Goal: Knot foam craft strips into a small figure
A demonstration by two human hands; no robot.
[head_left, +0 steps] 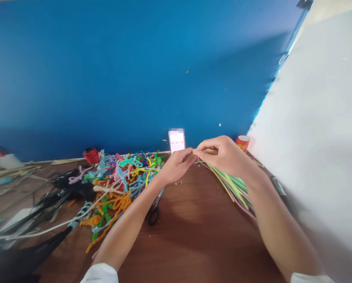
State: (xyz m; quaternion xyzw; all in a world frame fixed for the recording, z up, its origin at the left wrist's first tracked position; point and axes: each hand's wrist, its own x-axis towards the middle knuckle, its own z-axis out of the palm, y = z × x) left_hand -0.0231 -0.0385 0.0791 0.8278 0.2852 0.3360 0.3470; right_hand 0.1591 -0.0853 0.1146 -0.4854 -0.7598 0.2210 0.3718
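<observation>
Left hand (179, 166) just beside right hand (228, 156), 2 forearms (134, 218) angled inward

Strips (236, 187) right of phone (177, 142): green, yellow, pink
Fuzzy sticks (122, 202) left of phone: orange, green, blue
Cup (241, 146) right of phone: red, yellow pattern
Wall (119, 78): blue

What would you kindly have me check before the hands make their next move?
1. Right hand pinching the yellowish strand: ok, thumb and fingers close on it.
2. Left hand grip: cannot tell, the contact is hidden where the hands meet.
3. Scissors out of the hands: ok, lying on the table.
4. Coloured fuzzy stems sorted: not ok, jumbled in a pile.
5. Phone screen visible: ok, it stands lit beyond the hands.
</observation>
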